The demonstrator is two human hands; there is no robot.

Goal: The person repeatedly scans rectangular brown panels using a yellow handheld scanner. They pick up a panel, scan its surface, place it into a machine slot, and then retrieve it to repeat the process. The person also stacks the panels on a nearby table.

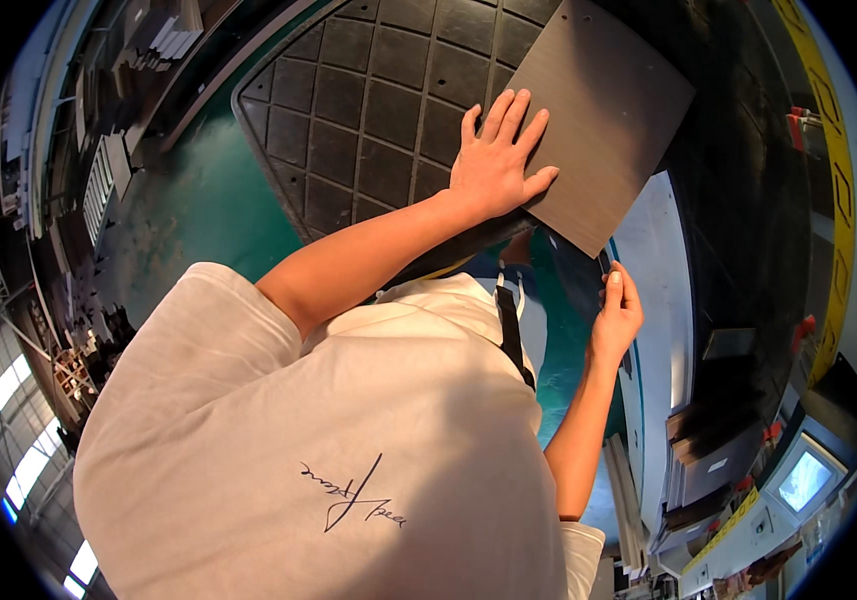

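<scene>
- Left hand (pixel 501 170): my fingers lay apart by the board's (pixel 617 110) edge
- Right hand (pixel 617 312): fingers pinched together, couldn't tell on what
- Slack left palm probably risked slippage

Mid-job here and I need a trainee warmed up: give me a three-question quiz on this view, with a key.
1. Which of the person's hands lies with its fingers spread apart?
2. True or false: the brown panel bears the same grid pattern as the black surface beside it.
3. Where in the picture is the lit screen? A) upper left B) lower right C) top middle

Key: 1. The left hand. 2. False; the panel is plain. 3. B.
</scene>
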